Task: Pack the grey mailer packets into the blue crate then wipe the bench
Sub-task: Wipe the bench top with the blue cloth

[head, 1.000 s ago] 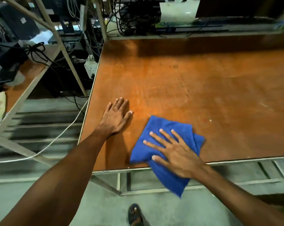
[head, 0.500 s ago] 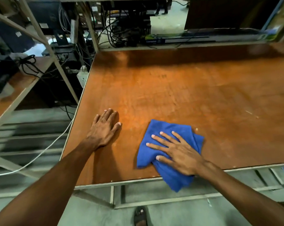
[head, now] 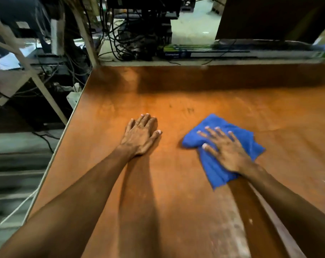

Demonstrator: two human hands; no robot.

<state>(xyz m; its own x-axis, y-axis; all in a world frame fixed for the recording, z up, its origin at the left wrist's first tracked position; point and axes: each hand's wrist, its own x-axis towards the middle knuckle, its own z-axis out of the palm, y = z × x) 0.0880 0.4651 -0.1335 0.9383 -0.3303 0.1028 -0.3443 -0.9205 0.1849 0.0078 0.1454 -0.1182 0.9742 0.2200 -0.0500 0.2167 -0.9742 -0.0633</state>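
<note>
Wiping step was judged in hand; packets and crate were not seen. The blue cloth [head: 213, 170] was pressed on the table [head: 195, 94], near its middle, by the right hand [head: 228, 152], fingers [head: 212, 135] spread. The left hand [head: 140, 137] was laid flat on the table, fingers together. Next: cloth to be pushed toward the table's far edge.

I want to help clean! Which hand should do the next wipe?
The right hand: it presses flat on the blue cloth. The left hand rests bare on the bench.
</note>
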